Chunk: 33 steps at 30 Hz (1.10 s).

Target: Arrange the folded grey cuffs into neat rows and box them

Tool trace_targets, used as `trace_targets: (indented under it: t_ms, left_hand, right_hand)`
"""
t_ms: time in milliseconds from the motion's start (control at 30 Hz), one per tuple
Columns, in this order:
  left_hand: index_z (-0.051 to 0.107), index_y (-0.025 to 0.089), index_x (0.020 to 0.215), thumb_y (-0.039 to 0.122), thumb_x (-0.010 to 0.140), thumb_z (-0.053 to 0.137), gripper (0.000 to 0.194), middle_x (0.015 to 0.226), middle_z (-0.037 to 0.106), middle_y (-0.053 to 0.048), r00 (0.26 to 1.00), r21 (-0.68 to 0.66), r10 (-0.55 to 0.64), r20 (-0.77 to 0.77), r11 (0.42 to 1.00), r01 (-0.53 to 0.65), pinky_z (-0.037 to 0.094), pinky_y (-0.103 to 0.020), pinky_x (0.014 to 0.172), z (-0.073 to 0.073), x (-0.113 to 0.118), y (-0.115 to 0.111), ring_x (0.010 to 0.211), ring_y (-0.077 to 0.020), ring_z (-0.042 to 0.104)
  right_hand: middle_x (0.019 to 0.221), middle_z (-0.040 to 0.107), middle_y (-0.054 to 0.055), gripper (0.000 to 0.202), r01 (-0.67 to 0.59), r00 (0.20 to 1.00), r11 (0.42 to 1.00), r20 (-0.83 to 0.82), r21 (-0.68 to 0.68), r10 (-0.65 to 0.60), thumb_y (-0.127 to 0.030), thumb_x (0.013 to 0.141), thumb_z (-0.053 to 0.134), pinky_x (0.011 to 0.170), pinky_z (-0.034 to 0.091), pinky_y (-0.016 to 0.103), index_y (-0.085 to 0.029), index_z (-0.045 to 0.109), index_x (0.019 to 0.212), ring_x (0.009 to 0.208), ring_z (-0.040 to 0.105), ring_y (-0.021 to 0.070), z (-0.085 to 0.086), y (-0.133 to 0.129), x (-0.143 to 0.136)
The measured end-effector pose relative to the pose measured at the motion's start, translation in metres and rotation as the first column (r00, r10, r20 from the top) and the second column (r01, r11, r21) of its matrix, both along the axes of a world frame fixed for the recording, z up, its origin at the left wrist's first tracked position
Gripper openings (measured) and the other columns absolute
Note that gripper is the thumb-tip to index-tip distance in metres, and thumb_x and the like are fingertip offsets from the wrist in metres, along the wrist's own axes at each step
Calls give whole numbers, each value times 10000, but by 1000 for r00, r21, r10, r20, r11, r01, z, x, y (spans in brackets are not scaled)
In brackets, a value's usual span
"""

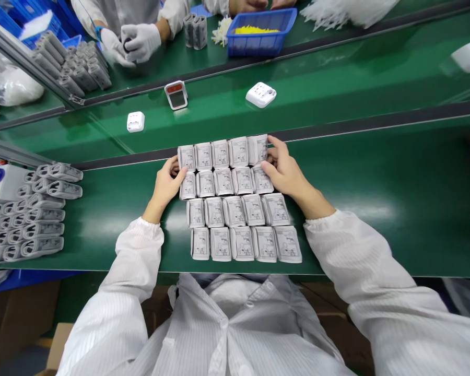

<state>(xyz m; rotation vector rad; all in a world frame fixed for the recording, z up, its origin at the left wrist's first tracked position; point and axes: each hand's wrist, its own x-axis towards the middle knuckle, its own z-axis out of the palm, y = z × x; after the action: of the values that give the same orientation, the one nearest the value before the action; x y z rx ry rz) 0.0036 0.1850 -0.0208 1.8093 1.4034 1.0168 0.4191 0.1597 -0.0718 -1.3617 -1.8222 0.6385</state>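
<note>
Flat grey packets with printed drawings lie on the green table in four rows of several each. My left hand [167, 183] grips the left end of the top row [220, 155], fingers behind the leftmost packet [187, 157] and thumb at its lower corner. At the other end, my right hand [284, 166] has its fingers on the edge of the rightmost packet [257, 150] and its thumb near the second row [224, 181]. The third row [234, 211] and the bottom row [243, 244] lie untouched nearer my body.
Rolled grey packets [43, 230] are stacked at the left on the table [376, 209]. Across the moving-belt-like green strip [317, 94] sit white sockets [261, 94] and a small display [176, 95]. Beyond are a blue bin [258, 39] and a person's gloved hands [135, 44].
</note>
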Motion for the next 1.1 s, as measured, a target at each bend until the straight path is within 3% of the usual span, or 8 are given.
trace_targets:
  t_ms: [1100]
  left_hand:
    - [703,246,1482,726,1029,759,663,1304,868,-145,1000,15,-1,21,1000,0,651,-423,944,-4,-1,1,1079,-255,828]
  right_hand:
    - [1442,751,180,1054,-9,1000,1000,3,-18,9,-969,1007,445,952,679,697,-330,259,1824,979,776,373,5,0,-2]
